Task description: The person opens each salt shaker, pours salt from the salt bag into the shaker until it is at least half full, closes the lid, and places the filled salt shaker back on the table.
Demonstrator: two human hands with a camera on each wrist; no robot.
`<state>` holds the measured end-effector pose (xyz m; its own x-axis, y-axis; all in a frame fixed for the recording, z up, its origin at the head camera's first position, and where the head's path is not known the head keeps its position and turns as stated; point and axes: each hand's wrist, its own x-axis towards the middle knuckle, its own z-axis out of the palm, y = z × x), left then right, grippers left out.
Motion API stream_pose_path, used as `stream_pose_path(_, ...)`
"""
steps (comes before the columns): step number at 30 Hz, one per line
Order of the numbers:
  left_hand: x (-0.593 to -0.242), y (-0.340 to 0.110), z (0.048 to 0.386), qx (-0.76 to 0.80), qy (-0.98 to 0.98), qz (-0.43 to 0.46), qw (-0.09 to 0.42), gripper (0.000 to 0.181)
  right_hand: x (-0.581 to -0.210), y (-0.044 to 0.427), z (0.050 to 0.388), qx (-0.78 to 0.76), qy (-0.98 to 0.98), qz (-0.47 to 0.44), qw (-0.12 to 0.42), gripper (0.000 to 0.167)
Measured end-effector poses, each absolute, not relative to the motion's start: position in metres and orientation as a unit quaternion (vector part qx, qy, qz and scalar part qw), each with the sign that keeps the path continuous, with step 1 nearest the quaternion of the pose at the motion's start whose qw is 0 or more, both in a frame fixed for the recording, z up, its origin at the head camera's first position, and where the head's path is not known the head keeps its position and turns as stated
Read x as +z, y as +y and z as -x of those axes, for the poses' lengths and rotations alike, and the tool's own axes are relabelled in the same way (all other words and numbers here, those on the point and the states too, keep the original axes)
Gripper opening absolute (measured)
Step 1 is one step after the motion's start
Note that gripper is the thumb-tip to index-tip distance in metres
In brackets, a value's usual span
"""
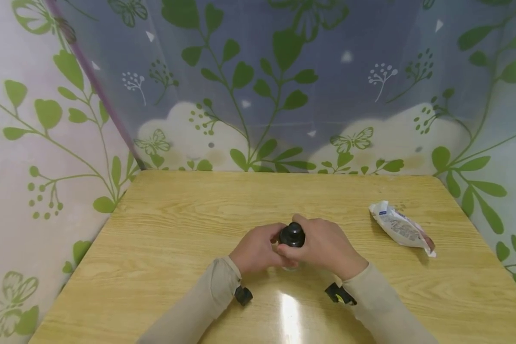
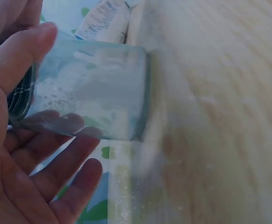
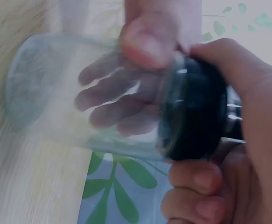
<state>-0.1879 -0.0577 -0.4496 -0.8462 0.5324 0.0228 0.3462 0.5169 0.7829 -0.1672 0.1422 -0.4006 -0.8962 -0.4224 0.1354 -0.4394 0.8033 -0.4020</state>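
A clear glass jar (image 2: pixel 91 88) with a black knobbed lid (image 1: pixel 293 234) is between both hands near the middle of the table. My left hand (image 1: pixel 257 247) holds the glass body, thumb on one side and fingers round the other. Through the glass, its fingers show in the right wrist view. My right hand (image 1: pixel 328 244) grips the black lid, its thumb and curled fingers at the rim. From above, the hands hide most of the glass. Some spots show on the jar wall in the left wrist view; its contents cannot be made out.
A white crumpled packet (image 1: pixel 402 228) with printing lies on the wood-grain table (image 1: pixel 176 205), to the right of the hands. Leaf-patterned cloth (image 1: pixel 249 71) hangs behind the table and along its sides.
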Motion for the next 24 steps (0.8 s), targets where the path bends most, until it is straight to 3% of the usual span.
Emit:
stream_pose_path(10,-0.456,-0.051,0.186,0.429,0.865,-0.235,0.115,0.056,-0.41,0.132,0.167,0.177,-0.973,-0.143,0.025,0.072)
stream_pose_path(18,-0.464,-0.05,0.19,0.376,0.878,-0.285,0.075,0.06,-0.412,0.128,0.169,0.162,-0.971,-0.167,0.06,0.049)
stream_pose_path(24,-0.462,-0.053,0.195,0.369,0.879,-0.288,0.093,0.059,-0.415,0.131,0.171,0.158,-0.962,-0.207,0.08,0.045)
